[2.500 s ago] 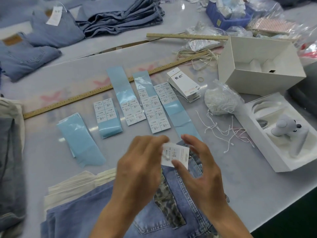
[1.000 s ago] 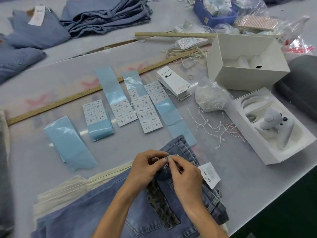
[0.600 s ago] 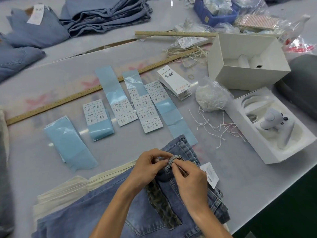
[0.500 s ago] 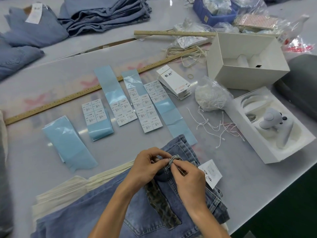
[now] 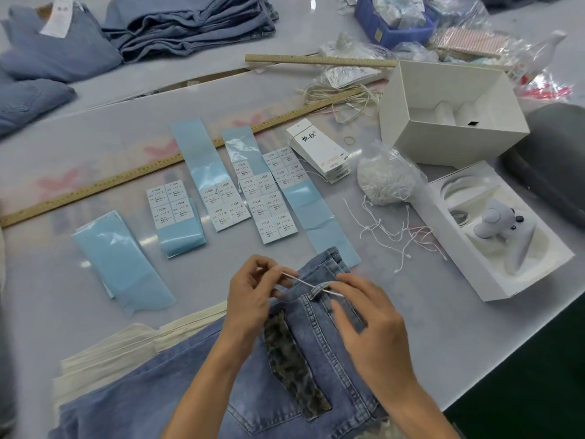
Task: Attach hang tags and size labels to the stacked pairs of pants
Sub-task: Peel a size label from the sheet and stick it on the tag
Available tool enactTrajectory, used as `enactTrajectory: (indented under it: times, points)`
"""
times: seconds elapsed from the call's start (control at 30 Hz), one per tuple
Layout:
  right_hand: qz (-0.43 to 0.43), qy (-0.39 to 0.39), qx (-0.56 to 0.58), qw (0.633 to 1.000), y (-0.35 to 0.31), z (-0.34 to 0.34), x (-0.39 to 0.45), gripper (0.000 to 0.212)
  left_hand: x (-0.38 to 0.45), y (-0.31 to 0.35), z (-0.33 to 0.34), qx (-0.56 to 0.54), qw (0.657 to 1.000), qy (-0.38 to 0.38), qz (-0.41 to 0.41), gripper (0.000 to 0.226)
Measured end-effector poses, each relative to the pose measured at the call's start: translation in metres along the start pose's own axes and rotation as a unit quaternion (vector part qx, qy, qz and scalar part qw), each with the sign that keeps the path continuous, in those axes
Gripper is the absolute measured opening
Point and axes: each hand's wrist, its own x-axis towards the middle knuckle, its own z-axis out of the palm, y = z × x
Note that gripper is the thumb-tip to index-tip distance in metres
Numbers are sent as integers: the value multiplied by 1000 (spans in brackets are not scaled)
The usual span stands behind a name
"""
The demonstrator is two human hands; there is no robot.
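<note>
Cord now drawn through belt loop; left hand pinches its end taut, right hand pinching the other, ready for fastening.

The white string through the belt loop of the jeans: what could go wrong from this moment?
1. The left hand pinches one end of the white string and the right hand holds the other side at the belt loop. If either pinch slips, the string may pull back out of the loop.
2. The hang tag is not visible now, probably hidden under the right hand. It could slide off the free end before the string is fastened.
</note>
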Motion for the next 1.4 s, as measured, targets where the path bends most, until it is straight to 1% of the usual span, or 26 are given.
enactTrajectory:
  times: [0.07,0.13,0.2,0.27,0.33,0.4,0.5,0.57,0.6,0.63,0.67,0.73,0.83,0.9,1.0,1.07,1.13,1.2,1.23,1.3,1.4]
  points:
    - [-2,-6,3,1000,12,-11,-1,39,3,7,-11,-71,997,39,-2,19]
    - [42,-47,10,998,24,-19,-1,46,7,14,-22,-128,990,67,-2,26]
    - [74,-98,16,992,30,-22,-1,47,10,20,-28,-144,987,75,6,24]
    - [73,-123,15,990,32,-19,-2,43,12,23,-28,-136,988,74,21,19]
    - [54,-120,-13,991,29,-13,-4,40,12,26,-22,-118,990,67,36,14]
    - [24,-101,-60,993,24,-8,-3,38,11,28,-12,-92,993,54,50,11]
    - [-14,-78,-90,993,17,-2,2,31,7,28,0,-21,997,39,67,12]
    - [-37,-91,-90,991,14,3,4,20,3,26,6,19,997,7,75,5]
    - [-45,-101,-88,990,14,6,5,15,0,25,8,30,996,-19,76,5]
    - [-46,-107,-83,990,14,8,6,13,-2,25,9,37,995,-46,77,11]
    - [-37,-108,-72,991,14,10,8,14,-4,25,10,39,994,-71,75,15]
    - [-9,-99,-48,994,13,13,12,19,-6,26,9,23,992,-99,77,14]
    - [11,-77,-37,996,12,23,18,25,-4,24,3,-9,991,-99,85,13]
    - [20,-67,-37,997,13,29,22,19,-3,25,1,-12,991,-96,91,17]
    - [1,-54,-65,996,15,36,23,6,-2,27,0,-12,990,-102,95,20]
    - [-2,-47,-61,997,16,39,22,4,-2,28,0,-6,990,-97,97,18]
    - [32,-42,-18,998,15,39,21,5,-2,27,1,19,992,-81,92,14]
    - [95,-42,68,992,16,36,21,9,-2,22,4,70,991,-71,89,6]
    - [123,-46,112,985,16,34,21,11,-2,19,6,107,987,-71,94,8]
    - [160,-55,192,967,14,28,22,15,-3,10,12,197,971,-76,114,15]
    - [214,-51,304,927,12,18,22,15,-7,3,20,316,929,-92,170,10]
